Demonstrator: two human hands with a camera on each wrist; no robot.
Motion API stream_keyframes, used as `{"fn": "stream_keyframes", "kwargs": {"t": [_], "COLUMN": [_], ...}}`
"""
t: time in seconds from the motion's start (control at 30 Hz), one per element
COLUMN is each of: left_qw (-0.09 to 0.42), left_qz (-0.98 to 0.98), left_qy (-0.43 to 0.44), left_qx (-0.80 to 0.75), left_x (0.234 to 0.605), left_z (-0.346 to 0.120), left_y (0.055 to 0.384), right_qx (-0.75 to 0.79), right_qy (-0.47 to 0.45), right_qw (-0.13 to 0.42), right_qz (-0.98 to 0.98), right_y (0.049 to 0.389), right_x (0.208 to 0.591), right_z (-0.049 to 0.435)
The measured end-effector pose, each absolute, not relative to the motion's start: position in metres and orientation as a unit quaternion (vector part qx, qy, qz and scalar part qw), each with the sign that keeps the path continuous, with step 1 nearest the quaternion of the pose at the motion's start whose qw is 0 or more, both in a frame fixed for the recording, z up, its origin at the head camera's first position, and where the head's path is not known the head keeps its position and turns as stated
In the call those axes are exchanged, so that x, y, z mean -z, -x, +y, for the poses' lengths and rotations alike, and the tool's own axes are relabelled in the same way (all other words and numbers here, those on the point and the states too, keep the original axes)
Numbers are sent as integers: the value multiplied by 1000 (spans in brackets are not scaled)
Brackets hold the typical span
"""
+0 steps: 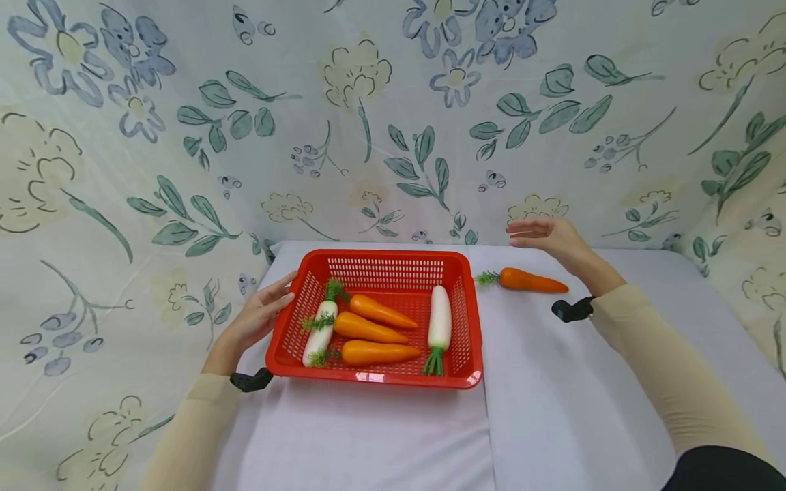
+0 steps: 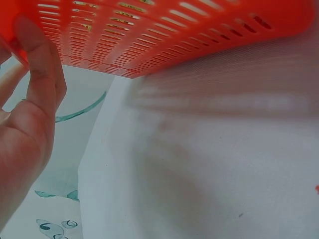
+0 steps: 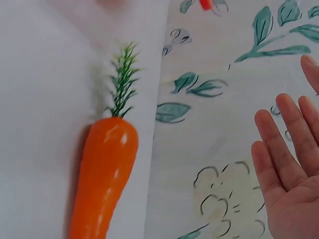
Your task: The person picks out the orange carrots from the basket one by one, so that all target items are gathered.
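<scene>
A red plastic basket (image 1: 374,380) holds three orange carrots (image 1: 370,328) with feathery green tops and two white radishes (image 1: 439,317), one toward each end. At its left side, my left hand (image 1: 260,310) grips the rim; in the left wrist view, fingers (image 2: 42,74) bend against the slotted wall. Another carrot (image 1: 531,280) lies on the table to the right of the basket, its leafy top pointing at it. Above and behind that carrot, my right hand (image 1: 548,240) is raised with fingers extended and holds nothing. The right wrist view shows its palm facing the camera, apart from the carrot.
A white cloth covers the table (image 1: 381,436), with a seam running forward near the basket's right side. Floral fabric (image 1: 393,136) hangs behind the table's back edge and along both sides.
</scene>
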State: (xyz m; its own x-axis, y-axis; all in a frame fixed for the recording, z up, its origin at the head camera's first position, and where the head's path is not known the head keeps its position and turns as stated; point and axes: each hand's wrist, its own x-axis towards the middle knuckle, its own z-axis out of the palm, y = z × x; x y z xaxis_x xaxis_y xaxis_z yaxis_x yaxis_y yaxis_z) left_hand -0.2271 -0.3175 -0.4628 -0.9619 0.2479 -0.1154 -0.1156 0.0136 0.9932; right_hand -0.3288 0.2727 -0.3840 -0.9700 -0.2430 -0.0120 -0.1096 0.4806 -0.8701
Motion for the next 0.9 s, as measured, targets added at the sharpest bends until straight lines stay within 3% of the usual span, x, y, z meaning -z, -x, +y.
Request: {"fn": "stream_keyframes", "kwargs": {"t": [0.4,0.9], "left_qw": [127,131], "left_qz": [698,694], "left_qy": [-59,-47], "left_qx": [-702,-707], "left_x": [463,463], "left_z": [-316,-316], "left_y": [230,227], "right_qx": [557,625], "right_qy": [144,164], "right_qw": [69,131], "right_qz": [815,752], "right_y": [315,307], "right_x": [350,363], "right_z": [212,138]}}
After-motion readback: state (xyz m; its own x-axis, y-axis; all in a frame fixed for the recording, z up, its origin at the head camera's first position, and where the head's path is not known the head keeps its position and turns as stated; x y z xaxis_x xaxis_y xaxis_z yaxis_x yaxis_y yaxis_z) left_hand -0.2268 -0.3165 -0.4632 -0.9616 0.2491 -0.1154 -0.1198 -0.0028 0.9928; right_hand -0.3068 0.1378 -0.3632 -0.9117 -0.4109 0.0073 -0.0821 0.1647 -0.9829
